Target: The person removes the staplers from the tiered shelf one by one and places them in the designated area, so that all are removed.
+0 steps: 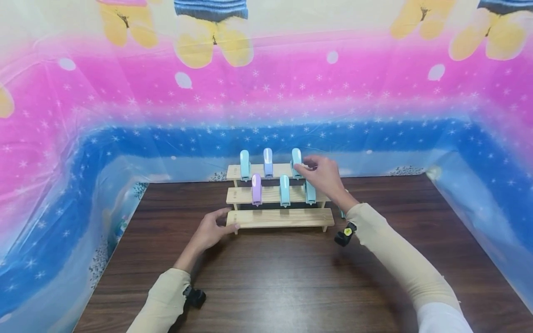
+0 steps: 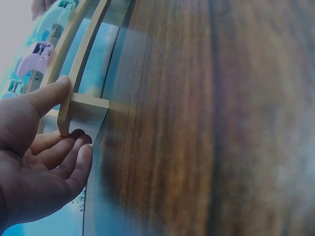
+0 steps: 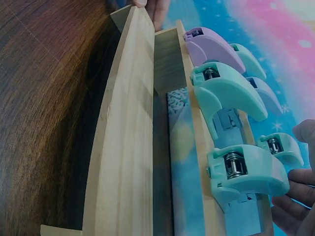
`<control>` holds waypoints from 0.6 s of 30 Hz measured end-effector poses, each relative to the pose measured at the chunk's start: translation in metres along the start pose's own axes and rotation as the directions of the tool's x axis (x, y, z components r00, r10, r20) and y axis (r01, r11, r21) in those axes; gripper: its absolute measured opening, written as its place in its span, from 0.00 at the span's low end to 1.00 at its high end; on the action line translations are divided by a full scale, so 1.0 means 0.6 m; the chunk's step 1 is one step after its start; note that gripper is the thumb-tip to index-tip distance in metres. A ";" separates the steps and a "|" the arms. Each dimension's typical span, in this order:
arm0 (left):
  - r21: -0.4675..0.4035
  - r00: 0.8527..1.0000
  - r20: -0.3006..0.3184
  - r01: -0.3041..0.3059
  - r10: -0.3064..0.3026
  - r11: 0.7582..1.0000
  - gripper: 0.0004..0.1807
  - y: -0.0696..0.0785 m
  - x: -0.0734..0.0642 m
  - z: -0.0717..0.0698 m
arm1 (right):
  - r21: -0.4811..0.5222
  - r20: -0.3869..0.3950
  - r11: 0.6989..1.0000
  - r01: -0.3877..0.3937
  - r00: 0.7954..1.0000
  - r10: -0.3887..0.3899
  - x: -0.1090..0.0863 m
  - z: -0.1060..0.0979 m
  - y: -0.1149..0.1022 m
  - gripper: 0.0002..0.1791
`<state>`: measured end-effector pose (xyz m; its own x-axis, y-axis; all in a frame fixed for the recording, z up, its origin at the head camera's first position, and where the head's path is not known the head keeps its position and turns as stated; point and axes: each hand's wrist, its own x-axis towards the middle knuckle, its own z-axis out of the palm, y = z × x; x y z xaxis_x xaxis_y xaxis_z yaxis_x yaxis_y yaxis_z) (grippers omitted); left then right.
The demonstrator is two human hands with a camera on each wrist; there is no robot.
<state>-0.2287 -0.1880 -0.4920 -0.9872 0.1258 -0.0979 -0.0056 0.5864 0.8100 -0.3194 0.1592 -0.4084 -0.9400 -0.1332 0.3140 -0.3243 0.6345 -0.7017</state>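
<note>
At the left end of a three-step wooden stand [image 1: 280, 218], my left hand [image 1: 211, 230] grips the bottom board, thumb on its upper side and fingers beneath. My right hand [image 1: 325, 175] is at the top step, with thumb and fingers around the rear of a teal stapler-shaped tool [image 3: 281, 148] that has a spring. Beside it on that step stand a lavender tool [image 1: 268, 163] and another teal one [image 1: 244, 165]. The middle step bears a purple tool [image 1: 256, 189], a teal tool [image 1: 285, 190] and a third teal one [image 3: 246, 169], partly behind my right hand in the head view.
The stand rests on a dark wood-grain table [image 1: 283, 277]. A patterned pink and blue cloth [image 1: 300, 92] hangs behind it and along both sides. A small teal piece [image 1: 343, 213] shows beside my right wrist, mostly hidden. The bottom step is bare.
</note>
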 end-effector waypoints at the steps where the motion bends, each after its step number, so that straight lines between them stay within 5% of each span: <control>1: 0.001 1.000 0.000 0.000 0.000 1.000 0.39 -0.001 0.000 0.000 | -0.004 0.001 1.000 -0.004 1.000 0.004 0.000 0.001 0.001 0.31; 18: -0.002 1.000 -0.009 -0.005 0.005 1.000 0.40 -0.001 0.000 0.000 | -0.028 -0.016 1.000 -0.010 1.000 0.010 0.003 0.017 0.003 0.30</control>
<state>-0.2288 -0.1882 -0.4925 -0.9886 0.1216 -0.0885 -0.0009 0.5838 0.8119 -0.3225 0.1525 -0.4156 -0.9414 -0.1147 0.3173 -0.3115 0.6569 -0.6866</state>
